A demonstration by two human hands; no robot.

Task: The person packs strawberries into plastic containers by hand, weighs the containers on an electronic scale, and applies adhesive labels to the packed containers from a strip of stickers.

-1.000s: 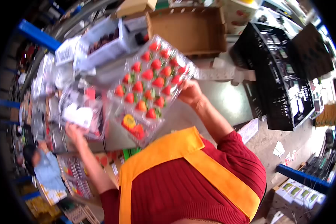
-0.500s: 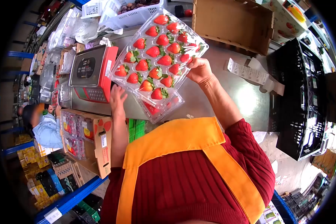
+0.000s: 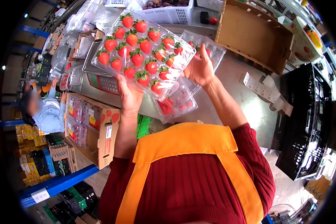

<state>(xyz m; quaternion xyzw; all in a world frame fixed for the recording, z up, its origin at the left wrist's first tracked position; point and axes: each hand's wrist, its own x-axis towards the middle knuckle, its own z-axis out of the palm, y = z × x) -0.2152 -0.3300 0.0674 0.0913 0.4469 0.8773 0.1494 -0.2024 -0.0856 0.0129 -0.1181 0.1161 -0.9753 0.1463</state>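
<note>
A clear plastic tray of strawberries [image 3: 137, 58], with film over the top, is held up tilted in front of me. My left hand [image 3: 130, 95] grips its lower left edge, thumb on top and fingers hidden underneath. At its right edge is my right hand [image 3: 201, 69], thumb raised off the tray and the other fingers partly hidden behind it. Beyond that hand lies another clear strawberry pack [image 3: 216, 52]. Below the held tray, a smaller pack with a red label [image 3: 179, 104] rests on the metal table [image 3: 235, 97].
A red scale [image 3: 104, 84] is partly covered by the tray. An open carton of packs [image 3: 110, 138] stands at left, a cardboard box [image 3: 254, 35] at back right. Printed labels [image 3: 263, 87] lie near black crates [image 3: 298, 119]. Another person [image 3: 50, 112] is at far left.
My left hand has come up from beside the scale to the tray's lower edge. The right thumb has lifted from the tray. The strawberry pack behind my right hand now shows. The view has shifted.
</note>
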